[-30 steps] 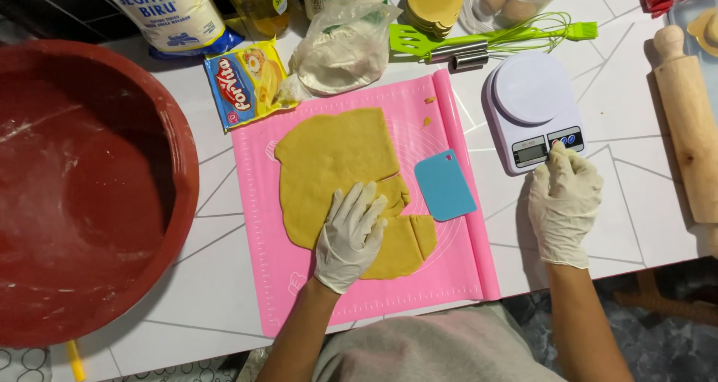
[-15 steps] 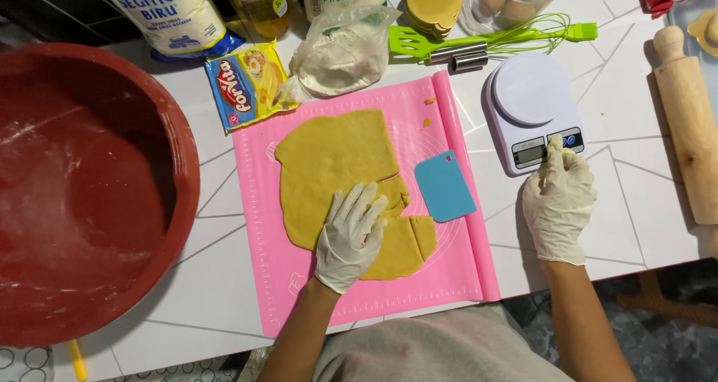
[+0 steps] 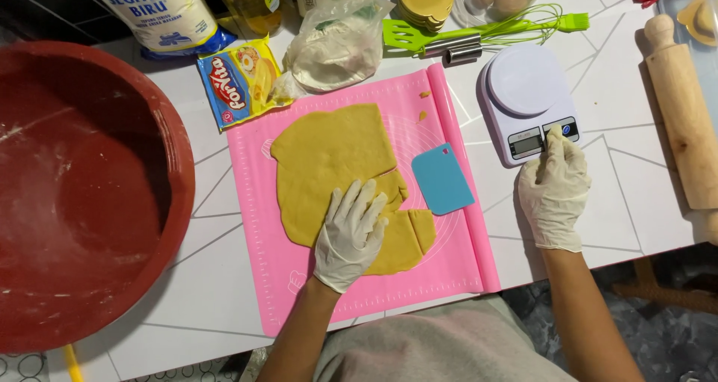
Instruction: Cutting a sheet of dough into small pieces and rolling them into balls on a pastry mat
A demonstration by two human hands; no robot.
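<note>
Gloved left hand lies flat, fingers spread, on the rolled yellow dough sheet at the pink silicone mat's centre. Gloved right hand, forefinger extended toward twelve o'clock, touches the white digital kitchen scale's button panel; blue plastic scraper lies between them.

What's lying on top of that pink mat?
On the pink mat lie a flattened sheet of yellow dough and a blue scraper. The gloved left hand rests flat on the dough, hiding the part beneath it.
</note>
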